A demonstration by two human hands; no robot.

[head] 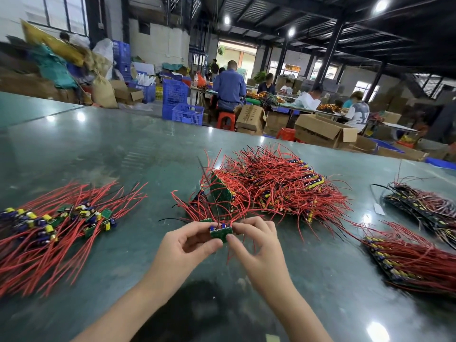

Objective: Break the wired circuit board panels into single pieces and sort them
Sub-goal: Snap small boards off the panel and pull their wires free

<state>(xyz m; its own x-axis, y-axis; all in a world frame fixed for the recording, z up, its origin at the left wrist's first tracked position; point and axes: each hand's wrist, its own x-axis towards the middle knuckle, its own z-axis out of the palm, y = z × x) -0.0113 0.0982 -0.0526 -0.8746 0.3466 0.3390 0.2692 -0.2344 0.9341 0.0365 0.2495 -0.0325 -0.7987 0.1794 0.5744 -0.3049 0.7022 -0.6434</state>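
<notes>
- You're at a big glossy dark-green tabletop, smooth enough that the ceiling lights show up as bright spots on it.
- Room behind is a warehouse-type workshop: dark steel roof beams, stacked blue plastic crates, open brown cardboard boxes, red plastic stools, and other people sitting at long benches.
- Your left hand and right hand are both pinching a small green circuit board piece between thumb and fingertips, just above the table and right in front of you. It has little blue capacitors on top and thin red wires running off the far side.
- Just behind it is the heap of unbroken green board panels with tangled red wires, one panel standing on edge.
- Left side: the pile of single separated boards, yellow and blue parts, red leads fanned out towards you.
- Right side: flat stacks of dark panels with red wires, well apart from your hands.
</notes>
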